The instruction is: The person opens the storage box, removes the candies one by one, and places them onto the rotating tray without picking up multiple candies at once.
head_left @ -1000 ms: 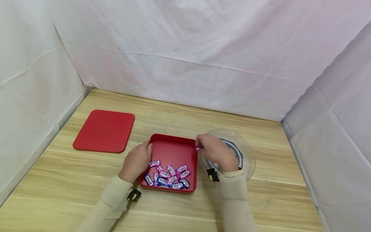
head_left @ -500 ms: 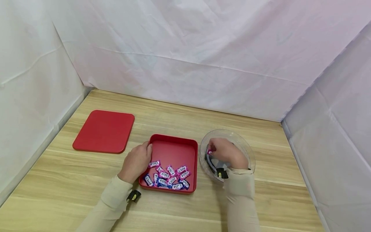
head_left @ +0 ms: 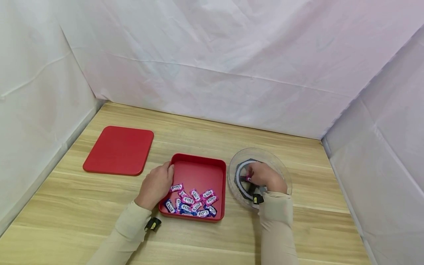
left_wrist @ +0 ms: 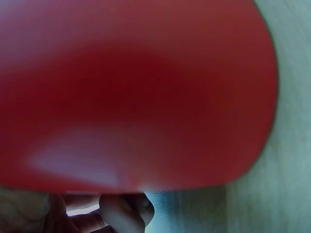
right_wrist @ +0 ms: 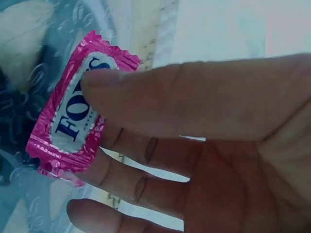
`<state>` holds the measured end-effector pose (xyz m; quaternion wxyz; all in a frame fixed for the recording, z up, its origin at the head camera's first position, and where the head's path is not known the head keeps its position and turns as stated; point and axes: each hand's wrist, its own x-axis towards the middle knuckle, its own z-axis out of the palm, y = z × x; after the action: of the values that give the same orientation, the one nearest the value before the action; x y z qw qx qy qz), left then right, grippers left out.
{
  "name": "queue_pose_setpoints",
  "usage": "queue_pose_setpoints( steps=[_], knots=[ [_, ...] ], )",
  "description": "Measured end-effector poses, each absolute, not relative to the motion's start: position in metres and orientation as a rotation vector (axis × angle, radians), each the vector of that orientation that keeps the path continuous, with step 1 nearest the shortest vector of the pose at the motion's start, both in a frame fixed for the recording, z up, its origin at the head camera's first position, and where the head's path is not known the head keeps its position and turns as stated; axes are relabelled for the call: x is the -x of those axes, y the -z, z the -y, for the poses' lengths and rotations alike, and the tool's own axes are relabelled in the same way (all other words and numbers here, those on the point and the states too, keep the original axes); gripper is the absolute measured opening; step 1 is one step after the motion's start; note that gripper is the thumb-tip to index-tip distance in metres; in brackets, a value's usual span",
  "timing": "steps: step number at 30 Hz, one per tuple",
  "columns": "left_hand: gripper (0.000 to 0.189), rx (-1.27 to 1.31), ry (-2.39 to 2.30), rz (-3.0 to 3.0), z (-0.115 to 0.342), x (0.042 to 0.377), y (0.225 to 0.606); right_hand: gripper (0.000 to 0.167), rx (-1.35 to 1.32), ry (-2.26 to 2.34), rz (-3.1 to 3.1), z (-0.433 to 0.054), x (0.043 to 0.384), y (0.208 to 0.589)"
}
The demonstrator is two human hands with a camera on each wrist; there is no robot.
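Observation:
My left hand [head_left: 155, 184] holds the left wall of a square red tin [head_left: 197, 172], its thumb at the rim. In the left wrist view the tin's red side [left_wrist: 136, 97] fills most of the frame, with fingers curled under its edge. Pink and blue wrapped candies [head_left: 187, 200] lie bunched in the tin's near half. Over a round clear glass dish [head_left: 281, 169], my right hand [head_left: 266, 177] pinches one pink wrapped candy [right_wrist: 73, 114] between thumb and fingers. The candy's oval label shows in the right wrist view, partly covered by the thumb.
A flat red lid [head_left: 119, 150] lies on the wooden table [head_left: 185, 243] to the left of the tin. White cloth [head_left: 212, 84] hangs behind and on both sides. The dish stands close to the tin's right wall, with a dark and white pattern on its base.
My right hand has moved right, from the tin's right rim to over the glass dish, carrying the pink candy. The left hand, tin and lid stay in place.

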<state>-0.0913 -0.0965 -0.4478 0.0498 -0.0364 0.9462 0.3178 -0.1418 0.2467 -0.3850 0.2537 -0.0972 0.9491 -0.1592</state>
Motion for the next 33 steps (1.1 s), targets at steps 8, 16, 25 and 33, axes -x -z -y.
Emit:
queue_pose_setpoints(
  steps=[8,16,25,33],
  knots=[
    [0.048,0.115,-0.964,-2.88,0.098,0.091,0.448,0.007,0.241,0.4,-2.593,-0.249,0.145,0.389],
    [0.048,0.117,-0.962,-2.884,0.098,0.091,0.447,0.019,0.197,0.446,-2.631,-0.249,0.149,0.387],
    [0.048,0.114,-0.957,-2.892,0.098,0.091,0.448,0.037,0.187,0.489,-2.782,-0.23,0.141,0.371],
    [0.048,0.111,-0.952,-2.895,0.098,0.093,0.448,0.03,0.31,0.488,-2.974,-0.188,0.13,0.364]
  ],
)
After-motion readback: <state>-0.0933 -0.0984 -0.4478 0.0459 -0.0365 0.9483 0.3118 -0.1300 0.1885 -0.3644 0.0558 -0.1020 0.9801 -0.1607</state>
